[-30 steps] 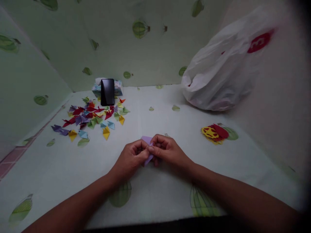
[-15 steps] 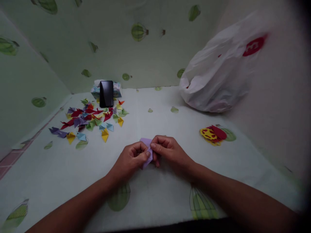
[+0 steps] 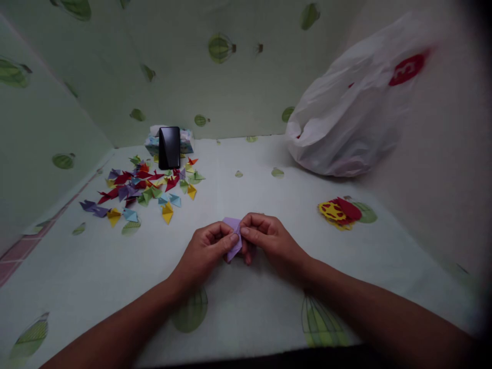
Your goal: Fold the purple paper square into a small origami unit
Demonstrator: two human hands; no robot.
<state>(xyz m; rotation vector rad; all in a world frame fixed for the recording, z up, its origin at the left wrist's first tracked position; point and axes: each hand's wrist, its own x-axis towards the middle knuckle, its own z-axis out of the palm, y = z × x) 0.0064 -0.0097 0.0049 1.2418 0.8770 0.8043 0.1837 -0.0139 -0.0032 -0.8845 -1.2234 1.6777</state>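
A small sheet of purple folding paper, partly folded, is held between my two hands above the near middle of the table. My left hand pinches its left side, thumb on top and fingers curled beneath. Close beside it, my right hand grips the paper's right edge between thumb and forefinger, the other fingers bent below. The fingers cover much of the paper, so its exact folds are hard to make out. Several folded paper cranes in red, purple, green, blue, yellow and orange lie in a pile at the left.
Behind the cranes a black phone leans upright on a tissue box. At the right stands a white plastic bag against the wall. Red and yellow cut-out pieces lie in front of it on the balloon-patterned cover.
My left thumb has shifted slightly up and inward on the purple paper, close to the right thumb. Both hands keep hold of it. The camera view has shifted slightly.
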